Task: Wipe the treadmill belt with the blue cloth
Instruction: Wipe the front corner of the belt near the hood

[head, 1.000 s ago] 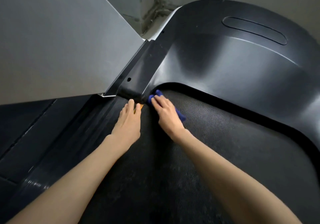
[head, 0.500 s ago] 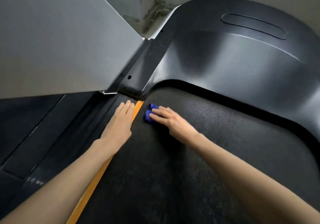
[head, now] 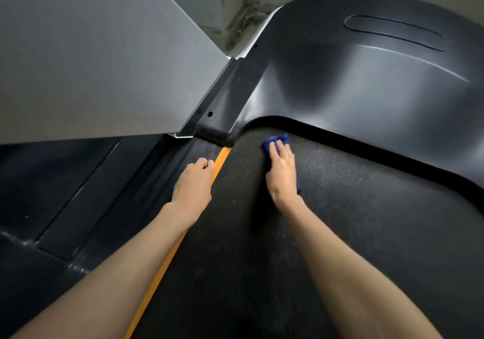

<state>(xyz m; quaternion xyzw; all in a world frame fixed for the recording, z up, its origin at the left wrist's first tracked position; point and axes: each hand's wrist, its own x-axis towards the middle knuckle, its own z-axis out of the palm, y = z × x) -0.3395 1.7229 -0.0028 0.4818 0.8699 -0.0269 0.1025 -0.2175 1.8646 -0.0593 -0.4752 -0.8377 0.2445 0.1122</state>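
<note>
The black textured treadmill belt (head: 353, 221) fills the lower right of the head view. My right hand (head: 282, 172) lies palm down on the belt near its front end, pressing the blue cloth (head: 273, 141) flat. Most of the cloth is hidden under the hand, with a bunched part showing past the fingertips and a small corner by the wrist. My left hand (head: 193, 184) rests on the black side rail (head: 146, 187), fingers curled, right beside the orange strip (head: 167, 265) that edges the belt. It holds nothing.
The glossy black motor cover (head: 366, 77) curves around the belt's front end, just beyond the cloth. A grey upright panel (head: 91, 58) rises at the left, joined by a black bracket (head: 222, 103). Dark floor lies left of the rail.
My right hand has slid the blue cloth rightward and forward, away from the orange strip toward the motor cover. The left hand has curled its fingers and stayed on the side rail.
</note>
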